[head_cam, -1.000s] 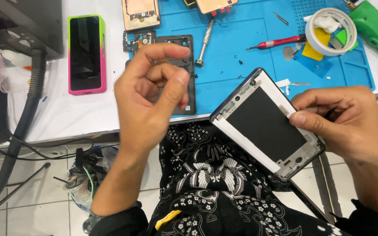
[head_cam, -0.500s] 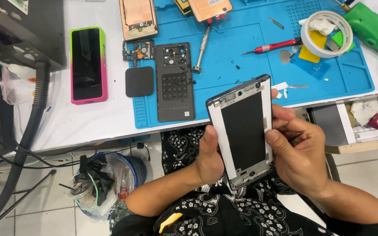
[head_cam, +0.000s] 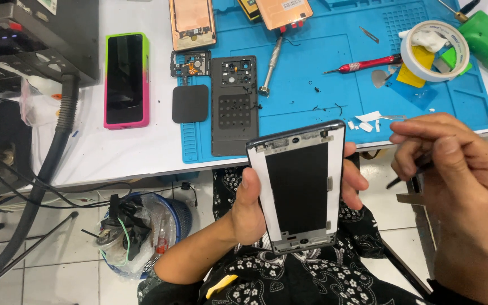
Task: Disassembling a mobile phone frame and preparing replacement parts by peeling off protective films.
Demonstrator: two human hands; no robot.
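A person's left hand (head_cam: pixel 255 212) clamps a phone frame (head_cam: pixel 301 186) upright over the lap, thumb on one long edge and fingers on the other, so that its open inner face, white border around a black centre, tilts toward the camera for inspection. The right hand (head_cam: pixel 458 175) hovers just beside it, fingers pinched together on what seems to be a thin dark tool (head_cam: pixel 405 178), though most of it is hidden by the hand.

Behind the frame, loose parts lie spread on a blue mat (head_cam: pixel 323 73), each apart from its neighbours so that none is lost: one dark back plate (head_cam: pixel 234 104), one black square pad (head_cam: pixel 190 104), one small circuit board (head_cam: pixel 190 63), and two copper-toned panels (head_cam: pixel 192 24) at the far edge. One red screwdriver (head_cam: pixel 368 64) and one steel driver (head_cam: pixel 272 65) rest within reach, beside one roll of tape (head_cam: pixel 435 42). One whole phone in a pink and green case (head_cam: pixel 126 79) sits off the mat on the white table (head_cam: pixel 136 152), kept clear of the work
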